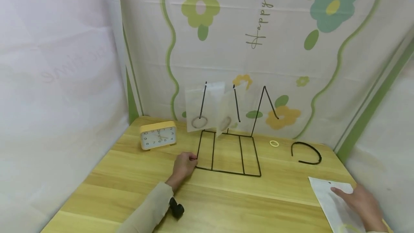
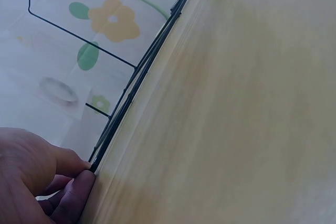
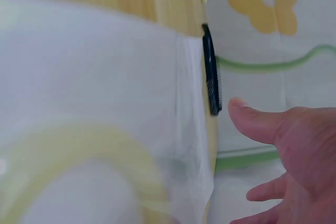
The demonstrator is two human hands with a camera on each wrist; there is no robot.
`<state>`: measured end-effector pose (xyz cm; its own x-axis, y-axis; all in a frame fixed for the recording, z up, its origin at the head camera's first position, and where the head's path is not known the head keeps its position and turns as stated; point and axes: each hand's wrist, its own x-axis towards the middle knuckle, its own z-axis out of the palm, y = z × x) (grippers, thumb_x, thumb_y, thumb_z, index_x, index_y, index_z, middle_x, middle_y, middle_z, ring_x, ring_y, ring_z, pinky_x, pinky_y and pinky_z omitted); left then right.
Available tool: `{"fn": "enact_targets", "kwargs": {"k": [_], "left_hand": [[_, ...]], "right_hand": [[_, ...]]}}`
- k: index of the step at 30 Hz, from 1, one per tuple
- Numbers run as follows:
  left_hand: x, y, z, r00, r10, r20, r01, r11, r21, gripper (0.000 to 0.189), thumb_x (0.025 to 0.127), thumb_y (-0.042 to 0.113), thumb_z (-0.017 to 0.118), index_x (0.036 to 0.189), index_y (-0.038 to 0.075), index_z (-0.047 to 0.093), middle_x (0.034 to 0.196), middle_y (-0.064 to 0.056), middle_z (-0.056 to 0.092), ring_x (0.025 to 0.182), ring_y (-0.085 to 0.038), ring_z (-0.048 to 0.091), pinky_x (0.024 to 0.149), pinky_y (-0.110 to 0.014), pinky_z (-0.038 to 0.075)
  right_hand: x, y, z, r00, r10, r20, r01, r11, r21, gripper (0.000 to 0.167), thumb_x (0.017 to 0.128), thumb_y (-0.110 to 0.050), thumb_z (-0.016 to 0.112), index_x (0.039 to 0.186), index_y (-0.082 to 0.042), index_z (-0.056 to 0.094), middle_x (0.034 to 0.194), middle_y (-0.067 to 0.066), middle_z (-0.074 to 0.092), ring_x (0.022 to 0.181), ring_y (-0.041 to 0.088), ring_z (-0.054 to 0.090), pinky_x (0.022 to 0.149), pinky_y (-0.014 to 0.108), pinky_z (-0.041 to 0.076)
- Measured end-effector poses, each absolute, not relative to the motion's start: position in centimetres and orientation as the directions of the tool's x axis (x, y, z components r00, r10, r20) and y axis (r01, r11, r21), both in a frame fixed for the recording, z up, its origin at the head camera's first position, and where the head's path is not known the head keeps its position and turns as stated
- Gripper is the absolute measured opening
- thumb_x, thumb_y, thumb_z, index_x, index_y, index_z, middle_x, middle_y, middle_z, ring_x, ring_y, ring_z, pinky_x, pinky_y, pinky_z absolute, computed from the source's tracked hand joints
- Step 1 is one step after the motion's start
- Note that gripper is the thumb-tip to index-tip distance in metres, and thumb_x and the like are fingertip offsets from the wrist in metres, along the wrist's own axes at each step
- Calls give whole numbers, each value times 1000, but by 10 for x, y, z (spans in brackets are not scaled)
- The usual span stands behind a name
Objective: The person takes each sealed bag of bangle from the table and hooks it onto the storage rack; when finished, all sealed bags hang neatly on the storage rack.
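My left hand (image 1: 185, 164) pinches the near left corner of a black wire rack (image 1: 226, 172) between thumb and fingers. In the left wrist view, the thumb and fingertips close on the rack's base wire (image 2: 131, 98), low over the wood. Two translucent zip bags (image 1: 207, 98), each with a pale ring inside, hang from the rack's left and middle prongs; the right prong is bare. My right hand (image 1: 363, 202) is at the table's right side, its thumb spread over a white translucent bag (image 1: 330, 193). A yellow ring shape (image 3: 94, 135) shows through that bag.
A yellow-framed clock (image 1: 158, 136) stands at the back left of the wooden table (image 1: 129, 190). Right of the rack lie a small pale yellow ring (image 1: 274, 143) and a black toothed headband (image 1: 318, 154). Printed cloth (image 1: 226, 46) hangs behind and at both sides.
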<state>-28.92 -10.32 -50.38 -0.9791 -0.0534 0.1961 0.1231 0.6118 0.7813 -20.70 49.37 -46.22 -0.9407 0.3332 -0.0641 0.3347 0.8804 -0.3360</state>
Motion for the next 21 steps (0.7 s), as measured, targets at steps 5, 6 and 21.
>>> {"fn": "enact_targets", "kwargs": {"k": [5,6,21], "left_hand": [[-289,-105,-503,-978,-54,201,126,616,778,6,82,9,74,88,7,76,83,-3,73,74,-17,67,65,-33,54],[-289,-105,-503,-978,-55,201,125,616,778,6,82,9,74,87,7,76,83,-3,73,74,-17,67,65,-33,54],[-289,-102,-508,-974,-47,224,148,614,775,4,81,8,75,85,7,76,81,-3,73,72,-16,66,64,-33,54]], "right_hand": [[-202,499,-470,-911,366,-190,408,866,-288,91,79,-71,62,90,17,42,77,27,48,67,29,49,58,40,42],[-202,499,-470,-906,372,-204,418,866,-275,97,78,-72,62,97,21,41,84,33,49,72,33,52,61,45,44],[-194,525,-478,-842,528,-114,517,728,-449,68,83,-32,71,115,23,46,110,42,52,93,48,55,77,54,45]]}}
